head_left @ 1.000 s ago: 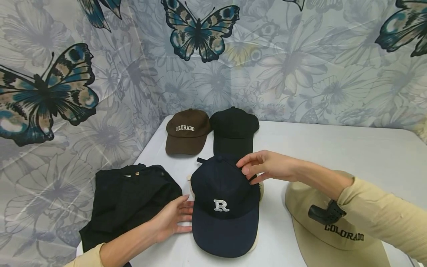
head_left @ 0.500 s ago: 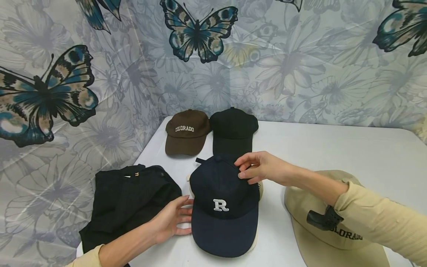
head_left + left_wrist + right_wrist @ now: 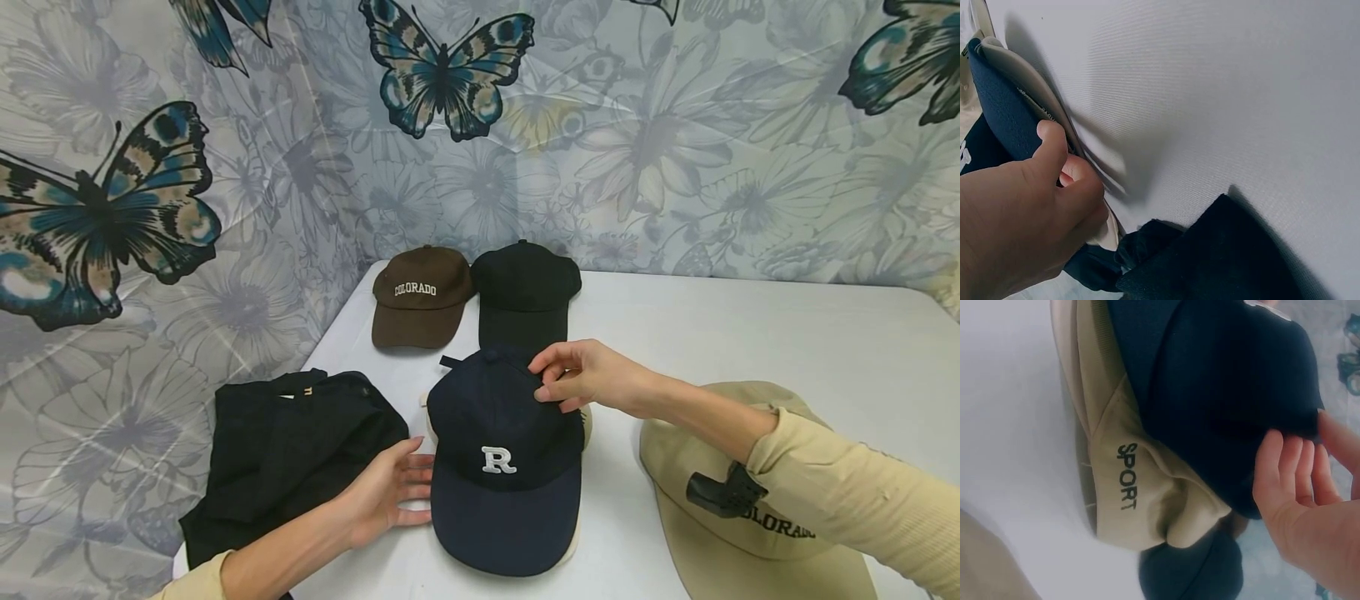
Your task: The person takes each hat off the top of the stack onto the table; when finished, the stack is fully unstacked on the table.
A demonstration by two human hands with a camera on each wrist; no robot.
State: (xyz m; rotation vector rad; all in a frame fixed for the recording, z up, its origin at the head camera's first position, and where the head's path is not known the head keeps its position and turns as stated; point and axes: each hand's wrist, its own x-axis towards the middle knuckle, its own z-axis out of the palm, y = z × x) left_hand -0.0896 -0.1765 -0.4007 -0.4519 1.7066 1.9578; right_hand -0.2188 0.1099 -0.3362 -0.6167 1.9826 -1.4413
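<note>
A navy baseball cap (image 3: pixel 504 425) with a white letter R lies on top of a beige cap (image 3: pixel 1129 487) marked SPORT, which is mostly hidden in the head view. My right hand (image 3: pixel 592 379) pinches the navy crown near its upper right, thumb and fingertips bent against the cloth. At the left side of the stack, my left hand (image 3: pixel 386 492) has its fingers stretched toward the caps. Those fingertips touch the side by the navy brim (image 3: pixel 1007 103), and the thumb lies at the brim's edge in the left wrist view.
A brown Colorado cap (image 3: pixel 420 292) and a black cap (image 3: pixel 525 287) stand at the back of the white table (image 3: pixel 750 333). Folded black clothing (image 3: pixel 292 450) lies at left. A large beige Colorado cap (image 3: pixel 690 483) sits at right, under the right forearm.
The right hand has shifted slightly left on the navy crown over the second, its fingers closing a little. The left hand and the caps stay almost where they were.
</note>
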